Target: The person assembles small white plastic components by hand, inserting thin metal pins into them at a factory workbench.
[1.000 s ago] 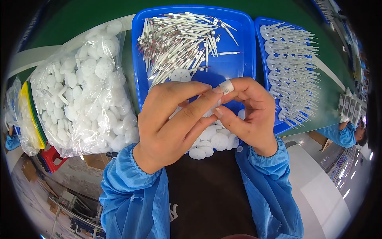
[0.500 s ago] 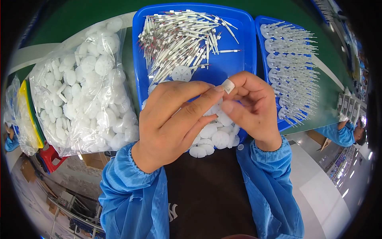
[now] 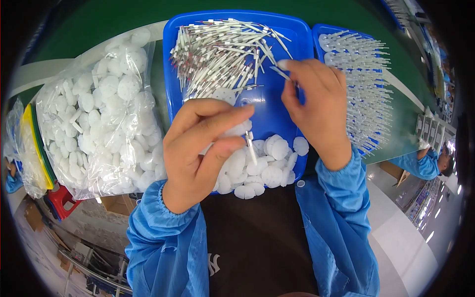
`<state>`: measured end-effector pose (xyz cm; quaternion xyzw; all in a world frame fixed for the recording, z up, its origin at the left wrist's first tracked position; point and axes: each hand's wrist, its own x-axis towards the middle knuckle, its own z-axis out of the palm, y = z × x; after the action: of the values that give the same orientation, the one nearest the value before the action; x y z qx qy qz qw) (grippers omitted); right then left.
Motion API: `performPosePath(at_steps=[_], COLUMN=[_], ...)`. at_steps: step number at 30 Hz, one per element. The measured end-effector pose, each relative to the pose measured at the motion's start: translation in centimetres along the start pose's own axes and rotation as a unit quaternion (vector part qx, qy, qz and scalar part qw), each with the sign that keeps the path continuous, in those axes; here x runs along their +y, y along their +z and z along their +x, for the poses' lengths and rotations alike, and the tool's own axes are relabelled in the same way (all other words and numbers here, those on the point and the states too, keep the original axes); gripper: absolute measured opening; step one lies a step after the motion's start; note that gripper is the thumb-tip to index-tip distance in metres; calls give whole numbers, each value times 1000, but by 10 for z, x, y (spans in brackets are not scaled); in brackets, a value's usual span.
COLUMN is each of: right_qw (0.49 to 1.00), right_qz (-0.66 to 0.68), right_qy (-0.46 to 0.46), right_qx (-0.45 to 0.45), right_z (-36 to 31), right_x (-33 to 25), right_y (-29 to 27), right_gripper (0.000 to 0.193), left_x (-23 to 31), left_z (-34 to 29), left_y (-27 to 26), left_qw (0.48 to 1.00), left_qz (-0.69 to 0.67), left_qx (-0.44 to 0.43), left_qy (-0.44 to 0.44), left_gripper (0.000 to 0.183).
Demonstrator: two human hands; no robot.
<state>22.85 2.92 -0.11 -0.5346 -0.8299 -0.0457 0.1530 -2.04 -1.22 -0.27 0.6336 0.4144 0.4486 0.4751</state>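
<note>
Above the front of the blue tray (image 3: 168,99), my left hand (image 3: 198,148) pinches a translucent white disc (image 3: 239,129). A short white stick (image 3: 252,150) with a shiny collar hangs from its fingertips, against the disc. My right hand (image 3: 319,106) is over the tray's right side, with white wrapping on its index fingertip. Its thumb and fingers close around one thin white stick (image 3: 280,73), which slants between them; the exact contact is blurred. A heap of thin white sticks (image 3: 213,59) with dark reddish ends fills the tray's back left. Loose discs (image 3: 272,173) lie at the front.
A clear plastic bag (image 3: 99,119) full of white discs lies at left on the green table (image 3: 114,20). Another blue tray (image 3: 318,37) at right carries rows of discs with sticks attached (image 3: 363,89). A red stool (image 3: 62,200) and a co-worker in blue (image 3: 420,166) are beyond.
My hands have parted. The right moved up and over to a single stick at the tray's right, which now lies slanted. The left dropped slightly, and its disc and stick now show.
</note>
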Motion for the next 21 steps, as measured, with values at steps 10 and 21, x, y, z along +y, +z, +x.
performPosePath(at_steps=[10,21], right_qw=[868,879], right_qz=[463,433], right_qy=[176,198], right_qx=[32,-22], right_z=[-40,-39], right_x=[-35,-35], right_y=[-19,-31], right_gripper=[29,28], left_x=[7,10], left_z=[8,12], left_y=[16,20], left_qw=[995,998], left_qz=[-28,41], left_qx=[7,5], left_qy=[-90,-55], left_gripper=[41,39])
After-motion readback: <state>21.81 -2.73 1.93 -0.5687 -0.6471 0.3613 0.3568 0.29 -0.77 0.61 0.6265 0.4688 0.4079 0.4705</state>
